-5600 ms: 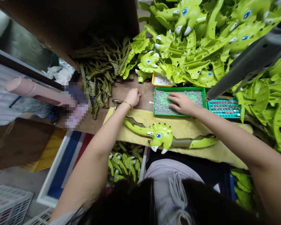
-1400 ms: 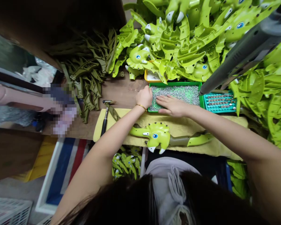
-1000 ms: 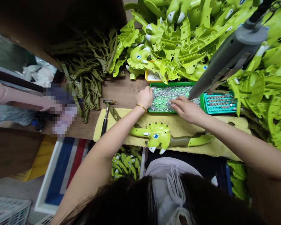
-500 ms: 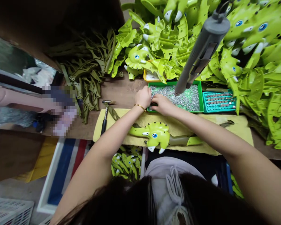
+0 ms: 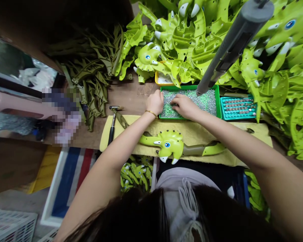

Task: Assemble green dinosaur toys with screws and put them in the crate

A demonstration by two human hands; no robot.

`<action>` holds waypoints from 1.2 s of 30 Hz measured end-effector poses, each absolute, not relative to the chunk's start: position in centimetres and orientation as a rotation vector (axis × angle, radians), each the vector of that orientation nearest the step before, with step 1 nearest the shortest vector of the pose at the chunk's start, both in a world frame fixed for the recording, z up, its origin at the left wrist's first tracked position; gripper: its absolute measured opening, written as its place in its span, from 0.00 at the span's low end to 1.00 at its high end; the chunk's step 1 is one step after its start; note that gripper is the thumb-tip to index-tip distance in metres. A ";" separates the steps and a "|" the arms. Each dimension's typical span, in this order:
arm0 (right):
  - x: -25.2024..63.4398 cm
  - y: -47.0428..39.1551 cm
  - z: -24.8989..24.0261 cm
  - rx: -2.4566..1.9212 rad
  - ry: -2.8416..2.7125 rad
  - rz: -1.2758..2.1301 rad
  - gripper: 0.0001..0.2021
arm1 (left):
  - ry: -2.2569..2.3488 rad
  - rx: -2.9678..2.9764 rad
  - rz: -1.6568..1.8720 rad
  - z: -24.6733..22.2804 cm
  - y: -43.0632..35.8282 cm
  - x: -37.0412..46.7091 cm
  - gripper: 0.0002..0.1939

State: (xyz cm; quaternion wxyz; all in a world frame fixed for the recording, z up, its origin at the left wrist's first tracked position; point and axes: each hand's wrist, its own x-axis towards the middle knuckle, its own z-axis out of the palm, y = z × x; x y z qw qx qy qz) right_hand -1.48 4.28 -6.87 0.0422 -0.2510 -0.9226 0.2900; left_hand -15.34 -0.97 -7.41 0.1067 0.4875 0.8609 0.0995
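Fingers of the right hand (image 5: 186, 107): bent downward, rather narrow, with tips low among the small metal pieces (image 5: 210, 105); impossible to tell if pinching any. Directly under and around these fingertips, in the left part of the green tray (image 5: 219, 101), many such pieces, with more spread toward the right end. Tray lying with long axis from side to side, roughly across the line of the right forearm. At its left end wall, the left hand (image 5: 155, 102), with fingers curled in; not possible to see if gripping the wall or something small. Nearer to the pieces by reach: the right hand, already inside the rim. Farther outward, to the right of these fingers, the lower end of a grey tool (image 5: 223, 53), above the tray. Toward the body, on the yellow cloth (image 5: 207, 131), the green toy (image 5: 172, 144), long axis also from side to side, below both hands.
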 end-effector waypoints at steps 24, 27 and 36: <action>6.4 3.2 -4.5 -0.891 -3.002 0.600 0.25 | 2.529 1.421 0.315 -7.6 -1.0 -15.5 0.21; 3.4 1.6 -4.4 -1.131 -2.913 0.734 0.20 | 2.540 1.439 0.298 -7.6 -0.9 -15.5 0.21; 1.1 3.5 -5.5 -0.919 -2.916 0.938 0.09 | 2.517 1.464 0.294 -7.8 -1.0 -15.8 0.21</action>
